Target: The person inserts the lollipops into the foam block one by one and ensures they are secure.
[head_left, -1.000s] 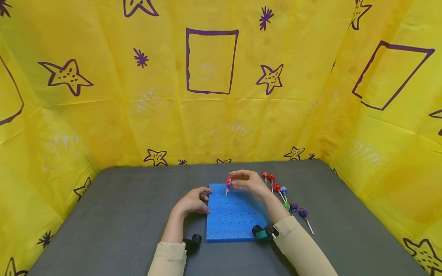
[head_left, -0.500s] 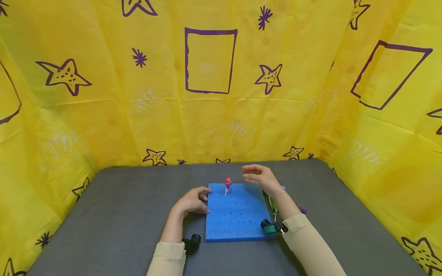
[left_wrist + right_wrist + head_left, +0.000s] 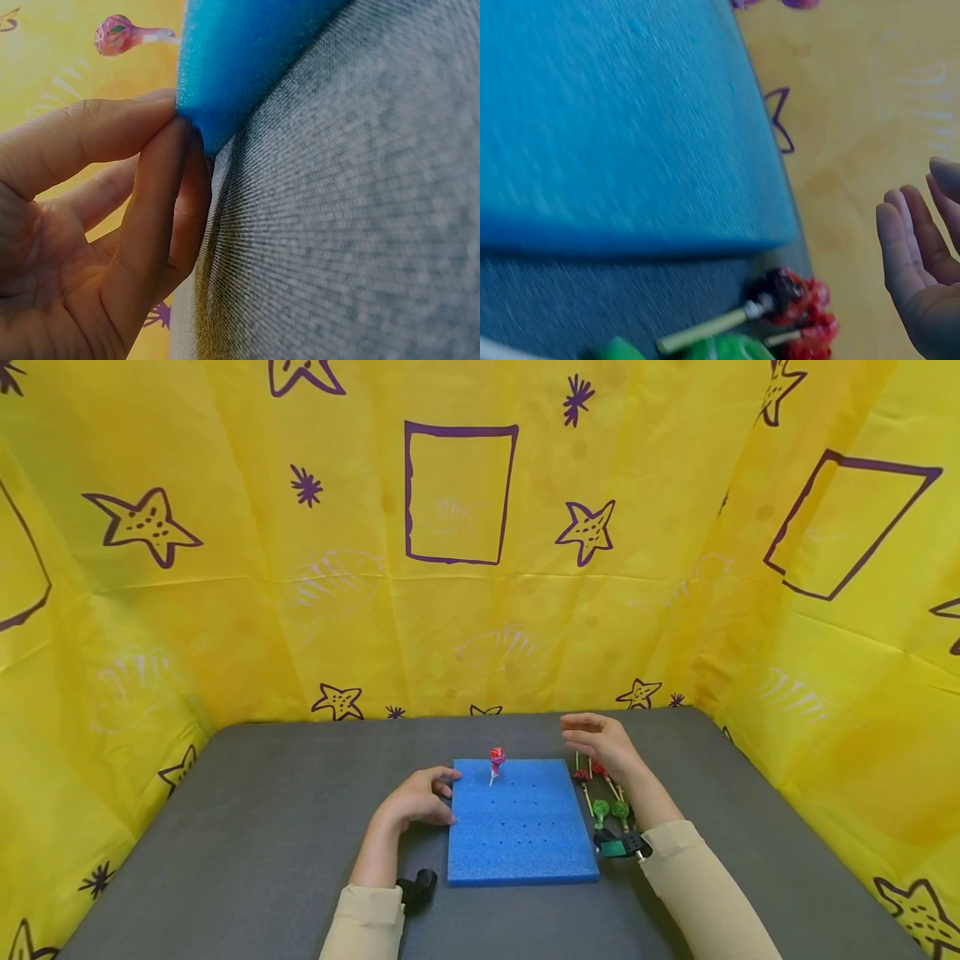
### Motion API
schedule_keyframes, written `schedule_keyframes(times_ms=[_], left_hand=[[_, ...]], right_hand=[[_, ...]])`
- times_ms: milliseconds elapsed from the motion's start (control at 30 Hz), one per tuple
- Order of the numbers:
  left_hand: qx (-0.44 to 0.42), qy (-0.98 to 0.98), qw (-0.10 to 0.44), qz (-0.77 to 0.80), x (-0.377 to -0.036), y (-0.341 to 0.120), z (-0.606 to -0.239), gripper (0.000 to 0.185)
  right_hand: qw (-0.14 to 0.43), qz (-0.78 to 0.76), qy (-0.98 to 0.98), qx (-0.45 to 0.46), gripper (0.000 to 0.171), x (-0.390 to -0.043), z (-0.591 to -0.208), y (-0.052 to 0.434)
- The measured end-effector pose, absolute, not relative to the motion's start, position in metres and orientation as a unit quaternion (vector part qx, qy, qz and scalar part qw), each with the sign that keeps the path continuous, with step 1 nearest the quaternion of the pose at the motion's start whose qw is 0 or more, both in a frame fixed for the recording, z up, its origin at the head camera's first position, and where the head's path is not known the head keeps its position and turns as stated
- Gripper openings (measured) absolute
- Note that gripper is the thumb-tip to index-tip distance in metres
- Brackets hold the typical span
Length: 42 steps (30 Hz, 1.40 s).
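Right hand [image 3: 600, 745], fingers parted and empty, hangs near the pops [image 3: 620, 811] right of the board [image 3: 525, 867], their long axes roughly along its side. My left hand [image 3: 422, 796] touches the board's left edge. Toward its far-left corner an upright pop [image 3: 497, 758] stands head up. Likely light, slick-wrapped; I'd pinch the stiff stick [image 3: 492, 778].
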<state>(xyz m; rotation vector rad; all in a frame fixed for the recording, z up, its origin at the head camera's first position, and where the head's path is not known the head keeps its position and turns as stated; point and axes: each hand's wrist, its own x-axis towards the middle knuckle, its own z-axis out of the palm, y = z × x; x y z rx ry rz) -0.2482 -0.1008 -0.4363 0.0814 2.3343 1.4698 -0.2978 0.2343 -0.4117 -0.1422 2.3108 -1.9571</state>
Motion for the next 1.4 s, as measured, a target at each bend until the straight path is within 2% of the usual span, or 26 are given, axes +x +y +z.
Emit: schedule_keyframes(times_ms=[467,767,1067,1400], left_hand=[[0.029,0.832,0.192,0.52,-0.249,-0.1,-0.437,0.067],[0.026,0.833,0.195,0.518,-0.25,-0.1,-0.437,0.068],[0.023,0.835,0.198,0.513,-0.251,-0.101,-0.438,0.069],[0.021,0.836,0.203,0.51,-0.252,-0.102,-0.438,0.069]], right_hand=[[0.041,-0.63,0.776,-0.013,0.048,-0.304,-0.412,0.253],[0.006,-0.578,0.816,0.026,0.041,-0.311,-0.417,0.252],[-0.014,-0.535,0.841,0.074,0.042,-0.317,-0.421,0.257],[-0.005,-0.513,0.85,0.117,0.042,-0.321,-0.422,0.26]])
